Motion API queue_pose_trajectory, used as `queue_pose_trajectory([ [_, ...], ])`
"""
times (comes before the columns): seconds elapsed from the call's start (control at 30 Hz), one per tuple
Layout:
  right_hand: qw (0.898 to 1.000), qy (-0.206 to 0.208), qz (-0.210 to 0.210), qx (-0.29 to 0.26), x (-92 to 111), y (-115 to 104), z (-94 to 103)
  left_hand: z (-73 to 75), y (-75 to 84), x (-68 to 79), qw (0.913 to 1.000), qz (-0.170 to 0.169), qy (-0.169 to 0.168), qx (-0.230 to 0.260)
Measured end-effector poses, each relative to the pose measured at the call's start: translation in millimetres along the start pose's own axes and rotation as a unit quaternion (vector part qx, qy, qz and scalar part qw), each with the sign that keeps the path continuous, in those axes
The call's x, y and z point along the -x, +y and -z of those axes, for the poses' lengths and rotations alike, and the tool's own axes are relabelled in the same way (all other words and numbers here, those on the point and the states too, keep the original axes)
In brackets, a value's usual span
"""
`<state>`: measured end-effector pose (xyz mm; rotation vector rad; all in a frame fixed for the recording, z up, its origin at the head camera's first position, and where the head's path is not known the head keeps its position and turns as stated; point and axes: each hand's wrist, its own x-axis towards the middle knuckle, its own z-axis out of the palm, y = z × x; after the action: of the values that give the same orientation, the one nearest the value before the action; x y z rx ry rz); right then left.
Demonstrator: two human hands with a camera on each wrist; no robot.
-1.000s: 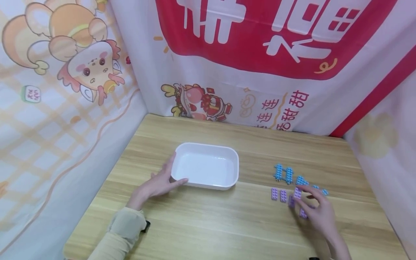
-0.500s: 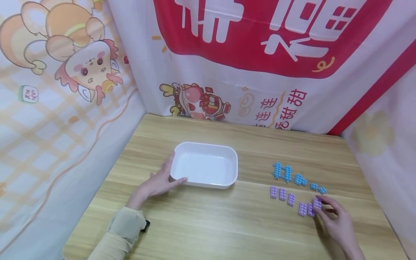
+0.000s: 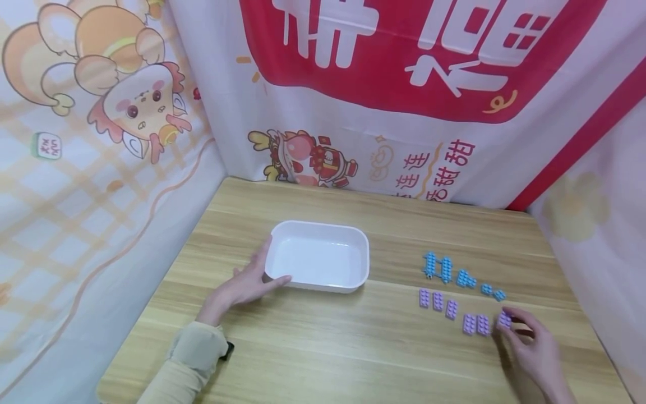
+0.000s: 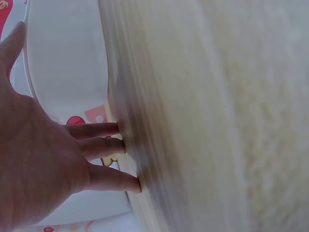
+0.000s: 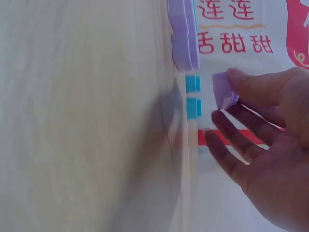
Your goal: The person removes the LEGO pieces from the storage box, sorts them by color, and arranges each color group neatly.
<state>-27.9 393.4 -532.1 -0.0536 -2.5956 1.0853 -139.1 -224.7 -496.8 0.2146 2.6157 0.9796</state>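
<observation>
Between thumb and fingertips my right hand pinches a purple toy building brick, held just off the table in the right wrist view. To its left lie two purple bricks side by side, and beyond them three more purple bricks in a loose row. My left hand is at the left end of a white rectangular tray, which holds nothing. In the left wrist view the thumb lies at the tray's rim, while the straight, spread fingers reach down to the tabletop.
Behind the purple bricks runs a row of blue pieces: two long studded ones with side pegs, a small cluster and two small blue bricks. Printed cloth hangs along the back and sides of the wooden table.
My right hand has carried the purple brick rightward, past the other purple bricks, to the right of the pair. My left hand and the tray stay in place.
</observation>
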Motion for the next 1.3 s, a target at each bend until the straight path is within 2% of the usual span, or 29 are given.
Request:
queue_pose_trajectory([
  [0.17,0.995,-0.060,-0.018,0.077,2,6,6.4,0.6,1.2,-1.6,1.0000,0.001,0.003,-0.006],
  [0.27,0.991,-0.084,-0.034,0.097,0,9,5.2,-0.6,1.8,-2.8,1.0000,-0.002,0.004,-0.004],
  [0.57,0.995,-0.065,-0.009,0.079,4,11,4.9,-4.1,1.9,-7.5,1.0000,-0.008,0.002,-0.004],
  [0.7,0.992,-0.080,-0.016,0.094,3,8,3.6,-1.2,-0.3,-5.6,1.0000,-0.004,-0.003,-0.003],
  [0.87,0.989,-0.093,-0.003,0.114,-11,3,3.2,4.6,-0.8,-5.4,1.0000,0.000,0.007,-0.002],
  [0.97,0.989,-0.098,0.006,0.114,-17,0,2.2,6.9,-1.9,-4.3,0.9999,0.005,0.014,-0.001],
  [1.07,0.990,-0.098,0.013,0.103,-14,-1,1.8,7.9,-3.6,-3.2,0.9999,0.009,0.009,-0.007],
  [1.2,0.993,-0.078,0.014,0.085,-12,-2,1.9,9.4,-3.3,-4.7,1.0000,0.001,-0.003,-0.008],
  [1.3,0.993,-0.077,0.000,0.086,-20,-7,0.8,12.5,-1.8,-8.8,0.9999,-0.015,-0.004,-0.001],
])
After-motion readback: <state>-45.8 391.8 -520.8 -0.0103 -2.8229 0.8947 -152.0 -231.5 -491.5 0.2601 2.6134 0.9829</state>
